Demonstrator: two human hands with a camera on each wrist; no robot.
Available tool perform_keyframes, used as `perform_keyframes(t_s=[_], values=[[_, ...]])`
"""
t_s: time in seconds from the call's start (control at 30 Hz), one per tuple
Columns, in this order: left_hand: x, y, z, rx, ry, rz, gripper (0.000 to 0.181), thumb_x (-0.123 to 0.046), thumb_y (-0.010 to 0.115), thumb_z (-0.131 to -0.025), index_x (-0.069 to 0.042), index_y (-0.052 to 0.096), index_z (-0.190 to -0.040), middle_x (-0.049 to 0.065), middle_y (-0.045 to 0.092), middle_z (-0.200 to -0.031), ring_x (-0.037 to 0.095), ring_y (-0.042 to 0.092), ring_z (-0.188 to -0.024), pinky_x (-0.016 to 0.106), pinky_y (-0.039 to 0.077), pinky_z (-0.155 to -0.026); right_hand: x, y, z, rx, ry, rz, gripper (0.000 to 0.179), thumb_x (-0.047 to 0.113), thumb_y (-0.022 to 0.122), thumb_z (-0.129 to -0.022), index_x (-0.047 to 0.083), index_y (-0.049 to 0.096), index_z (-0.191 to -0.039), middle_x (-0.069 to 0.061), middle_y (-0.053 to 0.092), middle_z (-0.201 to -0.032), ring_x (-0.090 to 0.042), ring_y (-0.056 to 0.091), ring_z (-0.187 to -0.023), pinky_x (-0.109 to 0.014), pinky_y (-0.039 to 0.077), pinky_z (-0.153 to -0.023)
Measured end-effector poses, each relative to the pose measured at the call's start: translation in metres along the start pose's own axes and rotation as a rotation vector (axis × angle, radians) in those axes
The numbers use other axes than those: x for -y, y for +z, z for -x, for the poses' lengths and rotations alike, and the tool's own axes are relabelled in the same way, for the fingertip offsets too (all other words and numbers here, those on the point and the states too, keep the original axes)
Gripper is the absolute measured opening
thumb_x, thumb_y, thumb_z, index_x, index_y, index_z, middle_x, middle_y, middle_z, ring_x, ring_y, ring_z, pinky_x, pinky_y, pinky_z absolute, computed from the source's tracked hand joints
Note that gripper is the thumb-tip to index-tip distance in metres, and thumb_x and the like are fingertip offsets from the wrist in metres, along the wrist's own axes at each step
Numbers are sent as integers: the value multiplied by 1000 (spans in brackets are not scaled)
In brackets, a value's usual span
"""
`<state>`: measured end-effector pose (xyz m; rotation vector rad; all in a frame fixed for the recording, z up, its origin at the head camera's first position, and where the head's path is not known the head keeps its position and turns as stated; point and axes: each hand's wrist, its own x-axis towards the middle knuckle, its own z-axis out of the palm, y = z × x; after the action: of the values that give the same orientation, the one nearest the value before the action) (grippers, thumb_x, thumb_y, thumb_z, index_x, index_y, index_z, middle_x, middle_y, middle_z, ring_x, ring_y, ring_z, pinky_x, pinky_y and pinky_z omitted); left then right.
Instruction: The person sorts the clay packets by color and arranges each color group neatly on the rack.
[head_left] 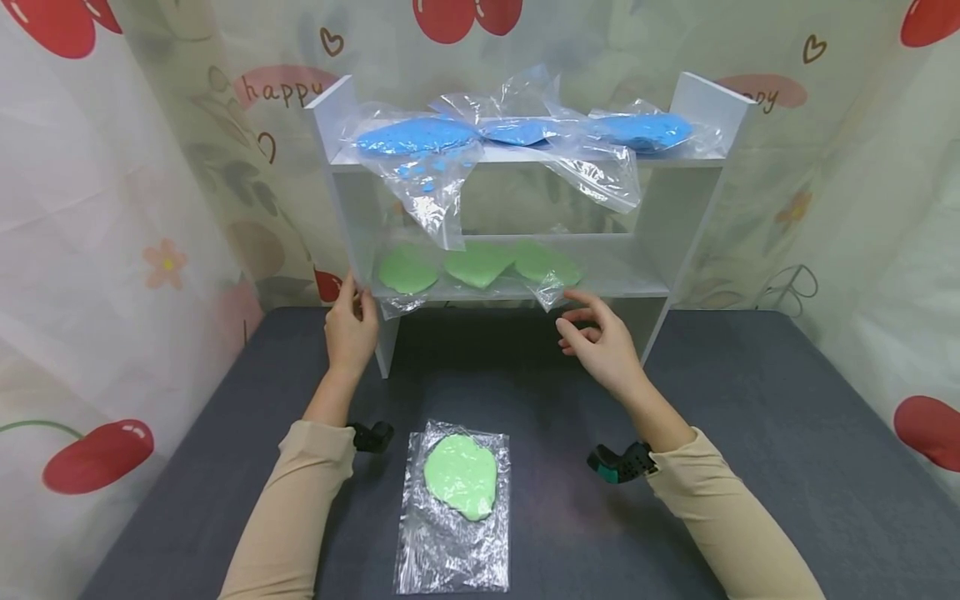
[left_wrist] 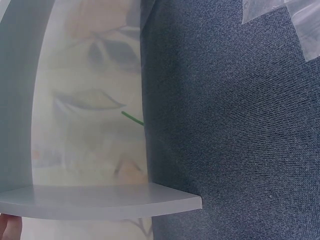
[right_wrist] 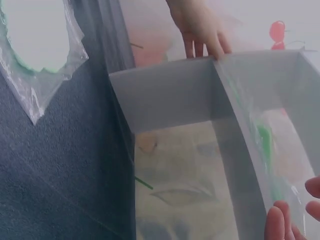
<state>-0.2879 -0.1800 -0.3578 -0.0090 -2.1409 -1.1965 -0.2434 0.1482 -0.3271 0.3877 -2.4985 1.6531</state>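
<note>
A white two-tier shelf (head_left: 622,258) stands on the dark table. Three flat, light green clay-like pieces (head_left: 478,263) in clear plastic bags lie along its lower board. My left hand (head_left: 351,333) is at the shelf's left side panel (right_wrist: 165,90), its fingers touching the panel near the lower board. My right hand (head_left: 603,346) hovers by the front edge of that board, thumb and fingers apart, close to the hanging corner of the rightmost green bag (head_left: 547,287). Nearer me on the table lies another bagged green piece (head_left: 461,475).
Bags of blue material (head_left: 420,137) fill the top board, and two of their clear ends hang over the front. Patterned cloth (head_left: 135,208) surrounds the table on the back and sides. A thin cable (head_left: 795,287) lies at the back right.
</note>
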Motion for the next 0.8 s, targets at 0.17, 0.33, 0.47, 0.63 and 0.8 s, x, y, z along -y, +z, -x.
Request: perform_keyframes(t_s=[0.17, 0.33, 0.47, 0.63, 0.8], values=[[-1, -1, 0, 7, -4, 4, 44, -16, 46, -97, -17, 44, -140, 19, 62, -122, 35, 66, -102, 51, 53, -75, -1, 3, 6, 22, -26, 5, 45, 19, 55, -94, 15, 44, -138, -19, 55, -114, 3, 61, -71, -21, 55, -71], [-2, -1, 1, 11, -6, 3, 44, -16, 46, -97, -17, 43, -141, 19, 62, -123, 34, 65, -103, 51, 53, -76, -6, 9, 12, 75, -66, 25, 44, 17, 55, -94, 12, 45, -136, -20, 58, -110, 0, 62, -73, -23, 55, -71], [-2, -1, 1, 10, -2, 5, 44, -16, 46, -97, -17, 43, -141, 19, 61, -123, 35, 65, -103, 51, 53, -76, -13, 16, 17, 131, -86, 38, 43, 16, 56, -93, 12, 47, -135, -19, 61, -106, -7, 65, -75, -24, 55, -71], [-3, -1, 1, 7, 1, 3, 44, -16, 45, -97, -17, 43, -141, 19, 61, -123, 35, 65, -103, 51, 53, -75, -21, 26, 22, 226, -88, 40, 42, 16, 57, -93, 12, 47, -134, -17, 61, -104, -14, 66, -78, -28, 55, -72], [-3, -1, 1, 6, 3, 0, 44, -15, 45, -97, -16, 43, -141, 19, 61, -123, 35, 65, -104, 51, 53, -76, -28, 34, 27, 320, -81, 32, 42, 16, 57, -93, 11, 47, -133, -17, 60, -104, -15, 66, -80, -27, 55, -73]])
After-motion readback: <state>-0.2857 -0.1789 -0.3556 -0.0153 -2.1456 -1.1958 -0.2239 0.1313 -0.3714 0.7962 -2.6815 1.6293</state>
